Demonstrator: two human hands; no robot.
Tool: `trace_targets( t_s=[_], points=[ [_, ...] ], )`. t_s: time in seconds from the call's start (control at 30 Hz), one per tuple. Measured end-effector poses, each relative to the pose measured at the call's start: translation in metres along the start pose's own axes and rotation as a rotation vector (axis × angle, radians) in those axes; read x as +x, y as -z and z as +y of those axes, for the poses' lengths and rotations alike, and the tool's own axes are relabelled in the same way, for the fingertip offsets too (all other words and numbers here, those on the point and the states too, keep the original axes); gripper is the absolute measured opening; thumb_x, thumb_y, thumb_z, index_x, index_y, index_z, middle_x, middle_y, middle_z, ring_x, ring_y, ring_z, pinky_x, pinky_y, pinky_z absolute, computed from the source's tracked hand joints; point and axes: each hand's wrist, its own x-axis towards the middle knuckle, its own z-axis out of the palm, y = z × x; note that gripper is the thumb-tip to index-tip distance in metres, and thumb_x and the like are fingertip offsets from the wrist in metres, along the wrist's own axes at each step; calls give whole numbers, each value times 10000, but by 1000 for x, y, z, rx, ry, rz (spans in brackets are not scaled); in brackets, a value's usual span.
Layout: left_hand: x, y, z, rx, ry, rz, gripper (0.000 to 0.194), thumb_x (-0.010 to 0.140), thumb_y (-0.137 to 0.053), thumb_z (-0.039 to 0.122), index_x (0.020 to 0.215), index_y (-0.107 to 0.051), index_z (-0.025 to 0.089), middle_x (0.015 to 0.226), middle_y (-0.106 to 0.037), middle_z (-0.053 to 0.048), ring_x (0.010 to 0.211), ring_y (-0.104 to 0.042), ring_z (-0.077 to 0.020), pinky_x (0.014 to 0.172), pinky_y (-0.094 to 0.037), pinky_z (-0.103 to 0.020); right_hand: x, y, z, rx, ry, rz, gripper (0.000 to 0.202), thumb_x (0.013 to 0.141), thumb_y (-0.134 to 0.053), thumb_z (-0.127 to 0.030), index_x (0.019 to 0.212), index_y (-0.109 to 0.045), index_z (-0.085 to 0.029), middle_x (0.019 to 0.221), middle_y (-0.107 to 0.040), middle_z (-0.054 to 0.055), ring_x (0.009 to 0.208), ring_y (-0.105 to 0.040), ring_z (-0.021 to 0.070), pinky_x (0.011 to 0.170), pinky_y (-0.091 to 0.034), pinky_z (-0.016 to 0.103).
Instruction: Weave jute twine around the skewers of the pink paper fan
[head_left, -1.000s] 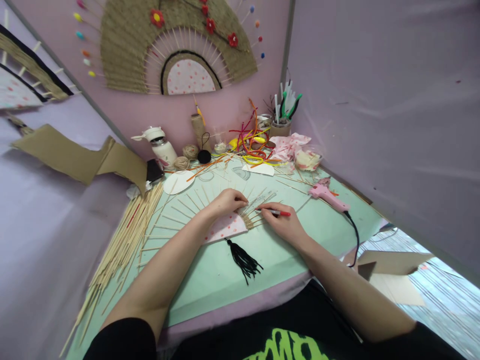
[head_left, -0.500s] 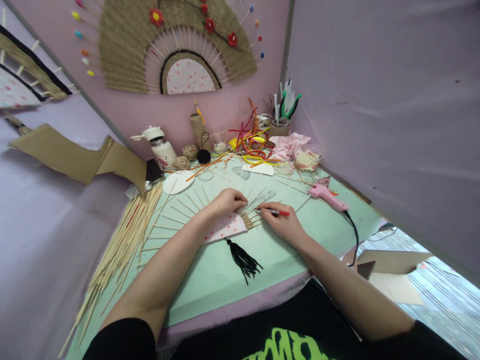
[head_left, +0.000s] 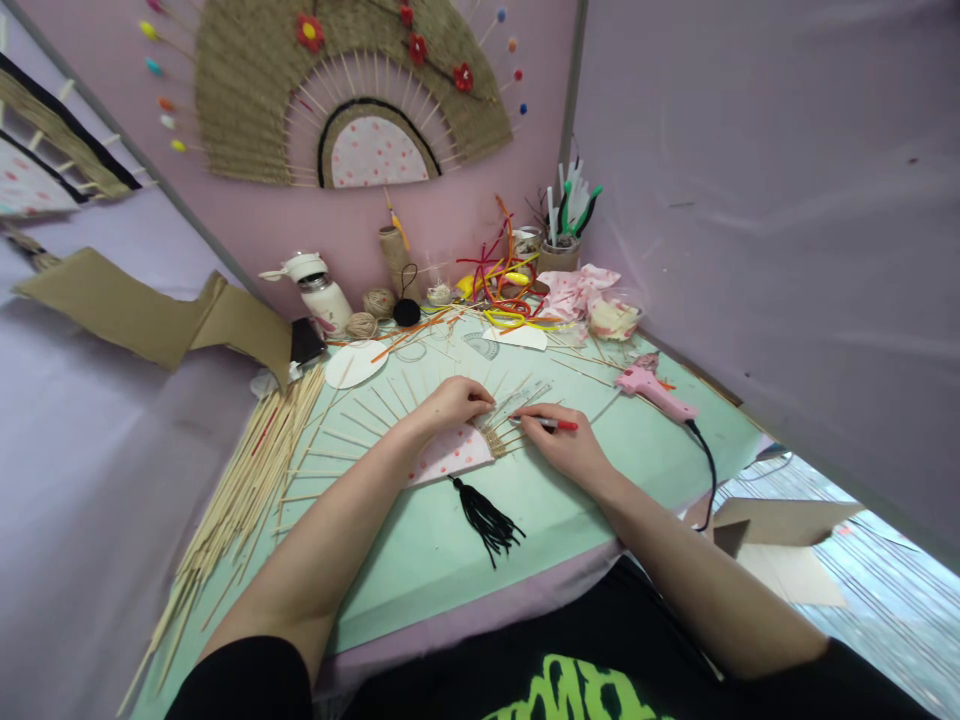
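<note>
A half-round fan frame [head_left: 452,455] of pink-spotted white material, with thin sticks spreading out from it, lies on the table. My left hand [head_left: 455,402] is over the fan, its fingers closed at the near end of a clear ruler [head_left: 531,396] that lies along the sticks. Gripped in my right hand [head_left: 561,440] is a red pen [head_left: 559,424], its tip close to the ruler and the sticks. Woven twine [head_left: 493,441] shows at the fan's right edge. A black tassel [head_left: 487,517] hangs from the fan's straight side toward me.
A pile of sticks [head_left: 240,500] lies to the left. At right is a pink glue gun [head_left: 654,392] with a black cord. Along the back stand a white bottle [head_left: 324,300], twine balls [head_left: 361,325] and colourful pipe cleaners [head_left: 510,285]. A finished fan [head_left: 255,110] hangs on the wall.
The view has shifted very slightly. Both hands, the ruler and the pen stay in nearly the same place.
</note>
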Motion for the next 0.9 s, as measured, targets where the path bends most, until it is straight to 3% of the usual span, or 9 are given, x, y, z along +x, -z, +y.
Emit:
trace_targets(
  t_s=[0.9],
  points=[
    [1, 0, -1, -85, 22, -5, 256, 747, -614, 263, 906, -751, 116, 766, -723, -51, 582, -567, -116, 555, -439, -222, -2, 2, -7, 43, 0, 48, 210, 768, -554, -176, 814, -755, -214, 853, -764, 23, 807, -688, 194, 751, -519, 281]
  ],
)
